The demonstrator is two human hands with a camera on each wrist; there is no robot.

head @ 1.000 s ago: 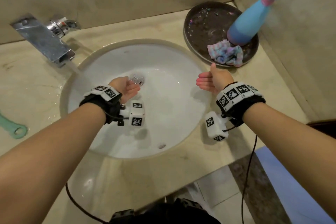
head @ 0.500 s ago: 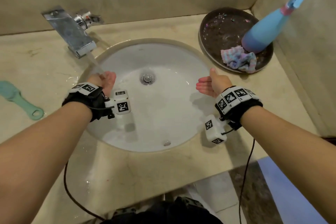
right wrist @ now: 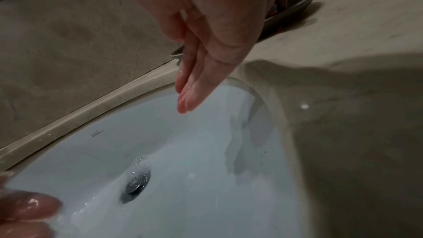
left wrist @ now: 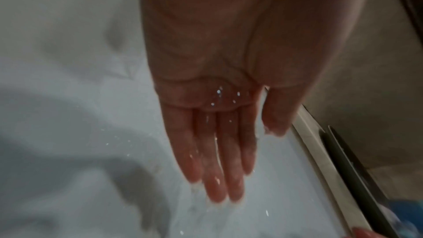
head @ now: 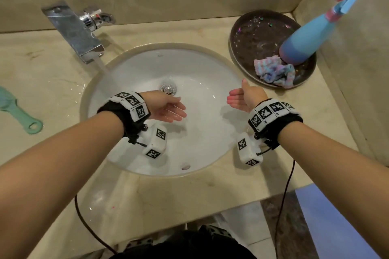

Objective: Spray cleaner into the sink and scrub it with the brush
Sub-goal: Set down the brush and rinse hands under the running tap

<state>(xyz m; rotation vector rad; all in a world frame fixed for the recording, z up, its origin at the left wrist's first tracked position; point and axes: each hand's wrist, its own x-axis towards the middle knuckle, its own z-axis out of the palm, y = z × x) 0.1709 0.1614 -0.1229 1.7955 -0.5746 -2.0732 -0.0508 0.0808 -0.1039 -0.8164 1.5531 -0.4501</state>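
Over the sink (head: 126, 73), left hand (head: 166, 107) and right hand (head: 244, 96) both flat-fingered, wet, holding nothing; tap (head: 73, 29) running; spray bottle (head: 305, 44) on tray (head: 242, 48), brush (head: 14, 111) on counter, left

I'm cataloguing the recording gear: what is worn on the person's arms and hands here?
Both forearms are bare, with no sleeves or gloves. Each wrist carries a black strap topped with white blocks printed with black square markers, plus a white marker-printed box hanging beneath, near the left hand and right hand. A thin dark cable trails from each wrist.
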